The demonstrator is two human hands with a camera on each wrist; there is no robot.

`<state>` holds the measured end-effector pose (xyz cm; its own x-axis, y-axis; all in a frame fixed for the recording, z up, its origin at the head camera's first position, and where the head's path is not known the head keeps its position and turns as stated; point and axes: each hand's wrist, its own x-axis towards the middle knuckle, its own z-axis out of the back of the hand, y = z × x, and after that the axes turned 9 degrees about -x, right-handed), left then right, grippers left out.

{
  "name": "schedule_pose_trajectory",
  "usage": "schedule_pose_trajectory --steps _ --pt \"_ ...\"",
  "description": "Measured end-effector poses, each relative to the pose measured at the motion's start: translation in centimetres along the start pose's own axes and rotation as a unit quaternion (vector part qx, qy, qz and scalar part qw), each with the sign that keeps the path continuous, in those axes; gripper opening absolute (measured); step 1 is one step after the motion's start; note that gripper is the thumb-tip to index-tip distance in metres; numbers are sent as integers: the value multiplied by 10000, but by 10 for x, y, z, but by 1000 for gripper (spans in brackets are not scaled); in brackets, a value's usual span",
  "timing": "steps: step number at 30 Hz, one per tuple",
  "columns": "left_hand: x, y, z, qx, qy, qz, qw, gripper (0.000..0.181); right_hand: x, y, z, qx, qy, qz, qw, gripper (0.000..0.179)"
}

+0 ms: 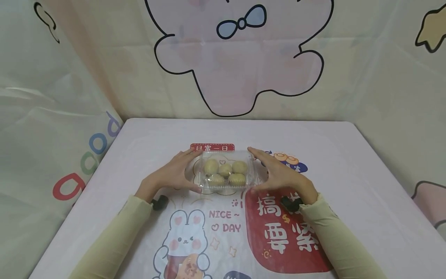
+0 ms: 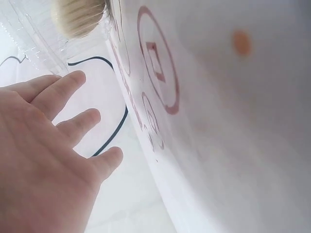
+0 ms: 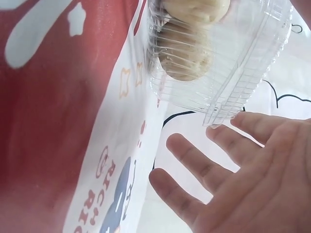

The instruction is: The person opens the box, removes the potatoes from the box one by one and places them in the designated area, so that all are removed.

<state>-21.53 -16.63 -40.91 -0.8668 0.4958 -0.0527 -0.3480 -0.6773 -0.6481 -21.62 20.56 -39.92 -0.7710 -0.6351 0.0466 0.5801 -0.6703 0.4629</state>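
A clear plastic clamshell box [image 1: 226, 155] lies on the table in the head view, with several round, pale-yellow pieces [image 1: 225, 170] inside that look like small buns or pastries. At its left end is my left hand [image 1: 177, 170], fingertips by the far corner and thumb by the near one. My right hand [image 1: 278, 170] mirrors this at the right end. In the right wrist view, straight, spread fingers [image 3: 192, 158] reach to the lid's rim [image 3: 221, 109], the upper ones touching it. The left wrist view shows spread fingers [image 2: 80, 124] beside the box [image 2: 41, 36]; firm contact is unclear.
A white table cover [image 1: 156, 135] carries printed pictures: a rabbit [image 1: 186, 244], a red panel [image 1: 289, 255] and a red label [image 1: 226, 147]. Cartoon cloth hangs behind [image 1: 237, 77] and at the left side [image 1: 42, 135]. Both wrists wear dark devices [image 1: 160, 202].
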Motion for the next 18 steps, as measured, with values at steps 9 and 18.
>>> schedule_pose_trajectory --steps 9,18 --pt "9 5 5 -153 69 19 9999 127 7 -11 -3 257 -75 8 9996 124" --pt "16 10 9 -265 44 30 9996 124 12 -13 -4 234 -102 -349 9991 123"
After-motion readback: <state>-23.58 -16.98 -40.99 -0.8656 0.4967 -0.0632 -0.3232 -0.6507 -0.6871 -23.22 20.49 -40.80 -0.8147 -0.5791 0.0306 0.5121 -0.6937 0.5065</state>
